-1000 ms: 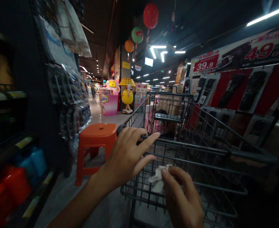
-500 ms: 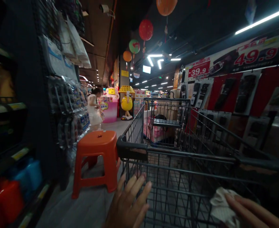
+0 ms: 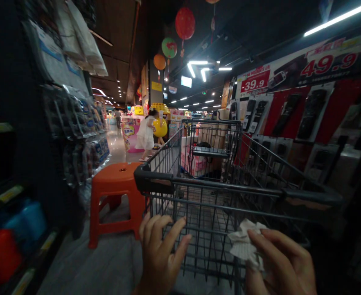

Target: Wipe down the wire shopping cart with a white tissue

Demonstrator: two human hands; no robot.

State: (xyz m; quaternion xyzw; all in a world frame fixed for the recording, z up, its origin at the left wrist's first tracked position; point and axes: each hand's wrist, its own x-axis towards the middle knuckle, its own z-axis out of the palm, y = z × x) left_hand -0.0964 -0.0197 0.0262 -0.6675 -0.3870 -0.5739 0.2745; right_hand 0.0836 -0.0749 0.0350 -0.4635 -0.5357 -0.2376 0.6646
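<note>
In front of me is a dark metal shopping cart with a black handle bar whose covering is chipped in places. My left hand is below the handle's left end, fingers spread and holding nothing; whether its fingertips touch the wire I cannot tell. At the lower right, my right hand is closed on a crumpled off-white tissue, held near the wire. The tissue hides part of the cart's wire behind it.
An orange plastic stool stands left of the cart. Hanging packs line the left shelf, and boxed goods hang on the right wall. A person in white is in the aisle ahead, by a pink display bin.
My right hand has moved left and up with the tissue. My left hand has shifted slightly left, fingers still spread. The person in white has moved rightward, past the pink bin.
</note>
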